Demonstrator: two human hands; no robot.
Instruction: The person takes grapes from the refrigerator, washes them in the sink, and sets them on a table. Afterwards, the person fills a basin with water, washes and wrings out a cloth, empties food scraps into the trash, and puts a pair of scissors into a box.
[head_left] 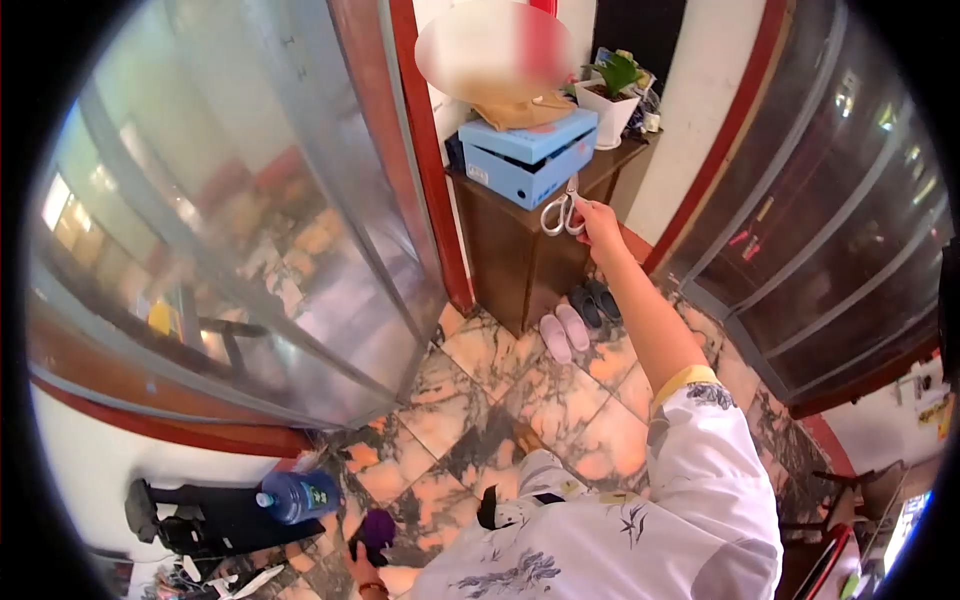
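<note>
My right hand [597,222] is stretched forward, its fingers closed on a pair of scissors [553,216] with white handles. The scissors' short blades point up toward a light-blue cardboard box [515,180], which sits on a brown wooden cabinet [502,245] with its lid partly askew. Low on the left, my left hand [364,572] hangs near the floor, closed around a soft-looking purple and black bundle [378,530]. What exactly that bundle is, I cannot make out.
On the cabinet stand a white pot with a green plant [606,112] and a brown paper bag [525,110]. Pink slippers [566,335] and dark slippers [594,304] lie beside it. A blue water jug [300,497] is at lower left. Glazed doors [230,200] flank both sides.
</note>
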